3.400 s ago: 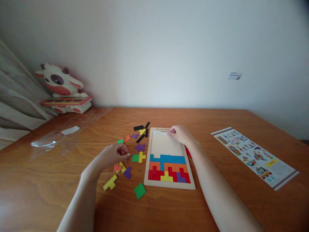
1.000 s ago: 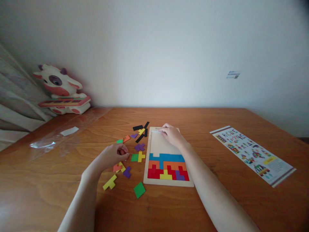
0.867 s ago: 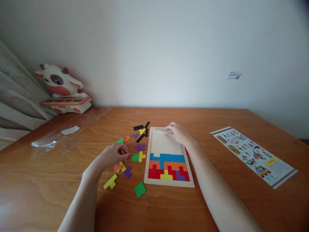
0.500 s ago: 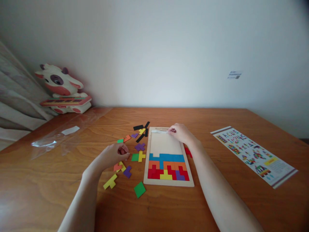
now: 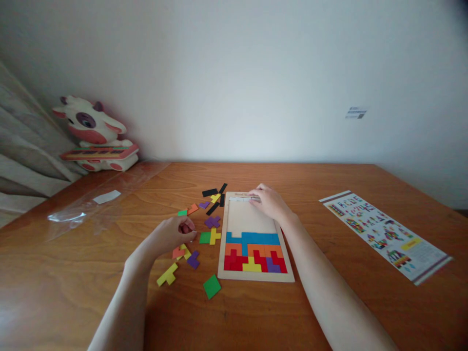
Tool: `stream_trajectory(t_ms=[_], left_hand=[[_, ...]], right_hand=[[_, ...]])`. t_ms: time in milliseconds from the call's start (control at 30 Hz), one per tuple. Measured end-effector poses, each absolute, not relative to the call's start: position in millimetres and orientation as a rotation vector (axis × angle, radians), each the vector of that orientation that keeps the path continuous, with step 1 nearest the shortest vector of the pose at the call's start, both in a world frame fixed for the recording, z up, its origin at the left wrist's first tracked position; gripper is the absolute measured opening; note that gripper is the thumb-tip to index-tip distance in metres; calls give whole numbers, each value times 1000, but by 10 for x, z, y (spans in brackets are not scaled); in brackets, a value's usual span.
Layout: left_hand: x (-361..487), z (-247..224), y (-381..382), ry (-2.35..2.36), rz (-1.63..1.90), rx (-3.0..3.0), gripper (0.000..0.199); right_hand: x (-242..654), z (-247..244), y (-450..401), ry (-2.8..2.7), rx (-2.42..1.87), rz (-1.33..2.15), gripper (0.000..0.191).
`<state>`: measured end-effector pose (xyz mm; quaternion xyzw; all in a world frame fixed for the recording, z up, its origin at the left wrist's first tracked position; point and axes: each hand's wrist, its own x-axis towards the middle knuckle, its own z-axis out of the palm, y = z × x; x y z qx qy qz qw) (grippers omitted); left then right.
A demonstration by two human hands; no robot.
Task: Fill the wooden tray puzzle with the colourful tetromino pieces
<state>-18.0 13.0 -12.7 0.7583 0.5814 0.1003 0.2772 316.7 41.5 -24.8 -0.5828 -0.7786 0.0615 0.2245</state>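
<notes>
A wooden puzzle board [image 5: 287,278] lies on the table, its lower part filled with blue, orange, red, yellow and purple blocks [image 5: 261,239]. White strips [image 5: 239,199] lie along the top inside edge of its pale bare upper area. My right hand [image 5: 269,202] is over the top right of the board, thumb and fingers apart at the strips' right end. To the left of the board my left hand [image 5: 175,233] is closed, fingertips pinched together; what they hold, if anything, is hidden. Around it are a green square [image 5: 205,237], a purple piece [image 5: 193,259] and an orange piece [image 5: 178,252].
Black bars [image 5: 212,208] and more coloured pieces lie left of the board. A green square block [image 5: 212,286] is at the front. A printed pattern sheet [image 5: 383,234] lies on the right. Clear plastic [image 5: 73,217] and a cow toy keyboard [image 5: 100,139] are on the left.
My right hand has shifted slightly left, and its fingers have spread from a pinch at the white strip. My right forearm now covers the red piece beside the board. My left hand stays put.
</notes>
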Motion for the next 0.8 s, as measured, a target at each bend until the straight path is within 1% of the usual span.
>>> stream_trajectory(t_ms=[67, 167, 300, 500, 667, 800], left_hand=[[-186, -136, 134, 1557, 265, 2044, 23], [-194, -152, 141, 1566, 262, 2044, 23], [-198, -161, 150, 1567, 263, 2043, 23], [-187, -137, 145, 1568, 245, 2039, 24], [-178, -119, 133, 1562, 252, 2035, 23], [-181, -121, 133, 1561, 266, 2030, 22]], right_hand=[[3100, -244, 392, -2229, -1534, 129, 30], [2998, -253, 366, -2309, -1520, 81, 33], [2978, -277, 369, -2336, -1568, 54, 28], [3004, -316, 404, -2269, -1553, 101, 27], [2914, -298, 407, -2219, -1504, 196, 29], [3027, -214, 403, -2167, -1511, 269, 24]])
